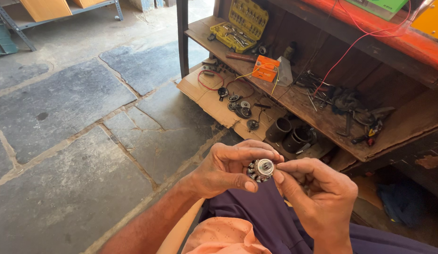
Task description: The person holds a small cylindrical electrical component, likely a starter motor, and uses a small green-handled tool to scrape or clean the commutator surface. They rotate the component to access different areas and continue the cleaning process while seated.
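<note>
A head-worn camera looks down at two bare hands meeting in the lower centre of the frame, above a lap in purple cloth. Between them is a small round metal part (261, 170), silvery, with a ring of teeth or segments around its edge and a bright hub facing the camera.

The left hand (228, 169) comes in from the lower left and grasps the part: its thumb presses under the part's left side and its curled fingers wrap over the top. The right hand (318, 188) comes in from the lower right, its thumb tip touching the part's right edge and its forefinger bent just above. So the part sits pinched between both hands, at the fingertips rather than in either palm. It may be a small gear or a motor armature; the view is too small to tell.

Behind the hands, toward the upper right of the frame, a low wooden shelf (322, 117) carries clutter: an open yellow socket set (240, 23) at the top centre, an orange meter (265, 68) with yellow and red wires, loose hand tools (350, 108), and two dark cylinders (289, 134) just above the hands. Flattened cardboard (214, 101) beside the shelf holds several small round parts (240, 108). The left half of the frame is a grey stone floor (78, 141).
</note>
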